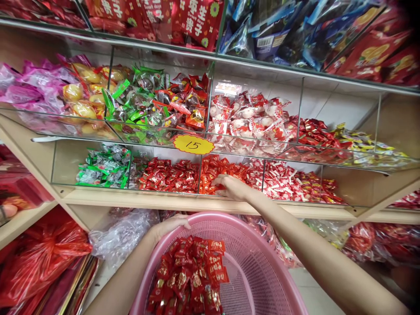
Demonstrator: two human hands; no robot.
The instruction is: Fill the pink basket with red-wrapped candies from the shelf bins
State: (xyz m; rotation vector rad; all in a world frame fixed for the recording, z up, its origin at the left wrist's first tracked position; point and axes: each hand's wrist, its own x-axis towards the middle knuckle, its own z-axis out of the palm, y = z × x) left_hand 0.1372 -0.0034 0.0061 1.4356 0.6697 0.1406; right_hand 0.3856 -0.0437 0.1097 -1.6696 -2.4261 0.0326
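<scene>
My left hand [171, 226] is closed over the left rim of a pink plastic basket [275, 271]. Inside the basket, to the left, lies a heap of red wrapped candies [187, 275], some joined as flat packets with printing. My right hand [231, 187] reaches over the low clear front of the lower shelf into a compartment of orange-red wrapped candies [210, 168]. Its fingers are slightly bent and apart at the candies, with nothing visible in them; the fingertips are partly hard to make out.
Neighbouring compartments hold dark red candies [169, 175], green-wrapped candies [105, 166] and red-white candies [278, 179]. A yellow tag [193, 144] reading 15 hangs from the shelf above. Clear plastic bags [123, 236] and a red bag [42, 258] sit below. Wooden shelf edge [131, 200] runs in front.
</scene>
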